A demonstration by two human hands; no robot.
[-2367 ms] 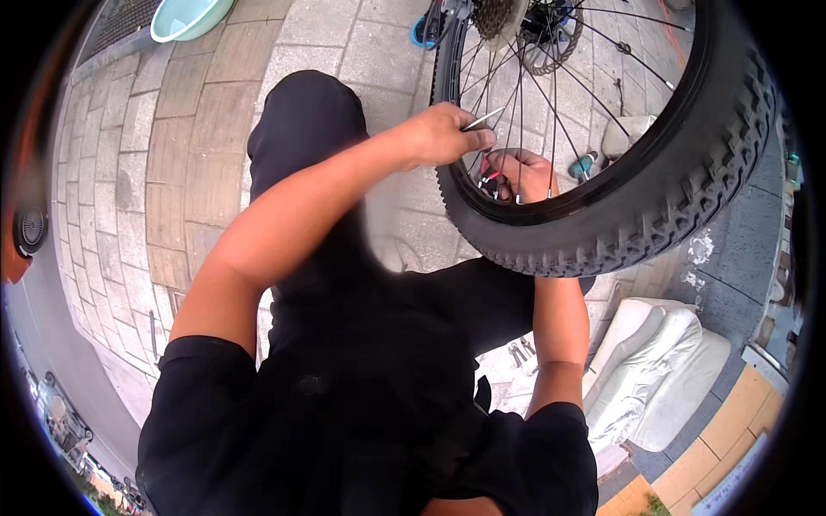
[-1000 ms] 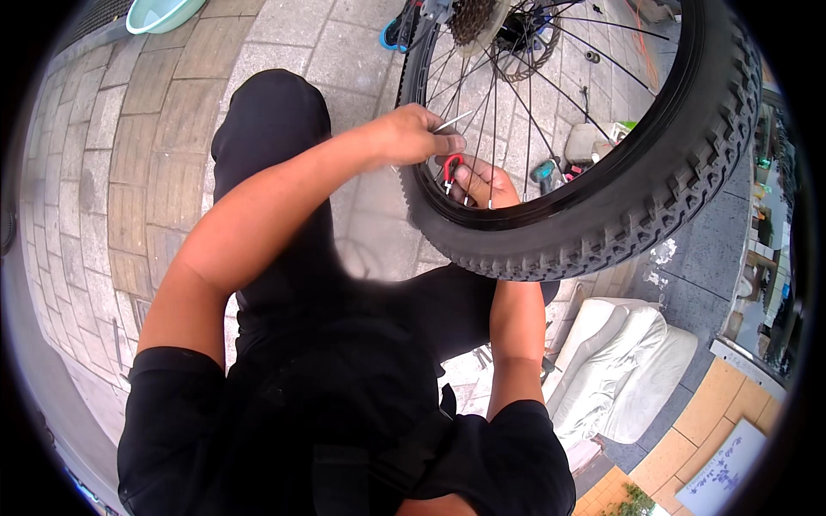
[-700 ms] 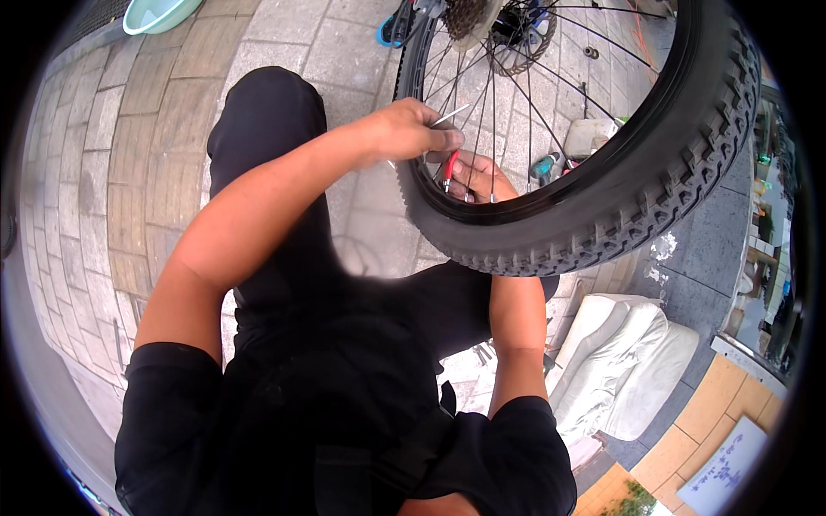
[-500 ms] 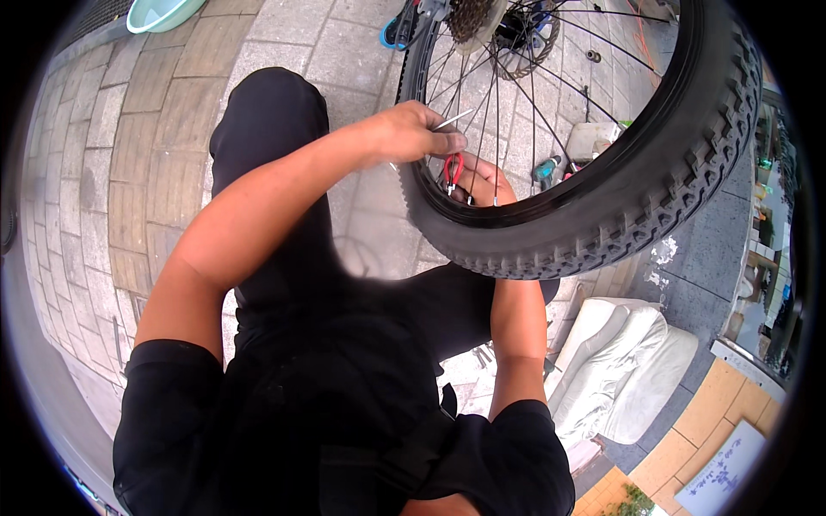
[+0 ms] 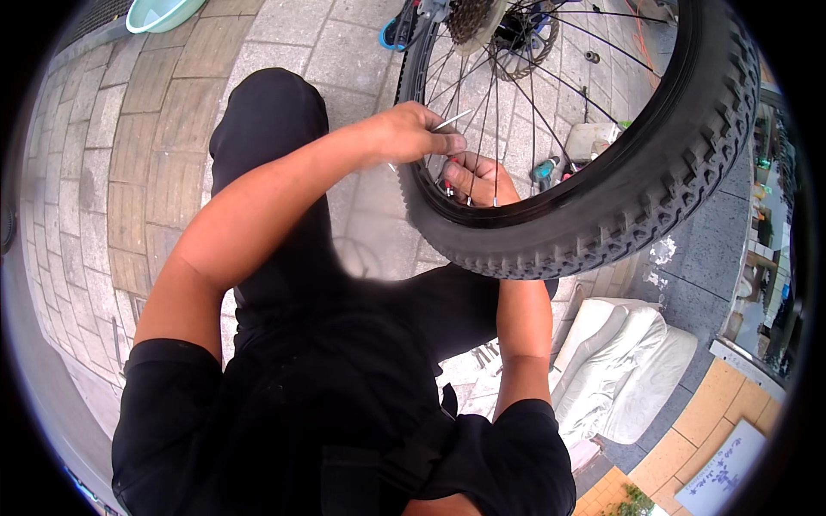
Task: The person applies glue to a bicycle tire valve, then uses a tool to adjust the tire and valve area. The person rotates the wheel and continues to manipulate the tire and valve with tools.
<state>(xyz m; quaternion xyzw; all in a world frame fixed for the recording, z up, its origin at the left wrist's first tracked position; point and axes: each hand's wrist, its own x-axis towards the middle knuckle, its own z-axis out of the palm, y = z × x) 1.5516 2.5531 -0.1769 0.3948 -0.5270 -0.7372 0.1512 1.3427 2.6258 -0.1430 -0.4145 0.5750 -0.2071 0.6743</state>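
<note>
A bicycle wheel with a knobbly black tyre [image 5: 594, 228] and thin black spokes [image 5: 496, 112] stands before me. My left hand [image 5: 404, 133] is closed at the rim's left inner side, with a thin pale rod [image 5: 453, 119] sticking out past its fingers; the rod's kind is unclear. My right hand [image 5: 482, 179] reaches up behind the tyre and pinches a red spoke wrench [image 5: 448, 184] at the foot of a spoke, just inside the rim. Fingers cover most of the wrench. The two hands nearly touch.
The cassette [image 5: 470, 21] and brake disc [image 5: 527, 52] sit at the hub. Beyond the spokes a teal power drill [image 5: 544, 172] lies on the paving. A white cushion-like bundle [image 5: 628, 365] is at right, a pale green basin [image 5: 162, 12] far left.
My right thumb and fingers have closed over the red spoke wrench, whose loop showed openly before. The left hand and its rod have hardly moved.
</note>
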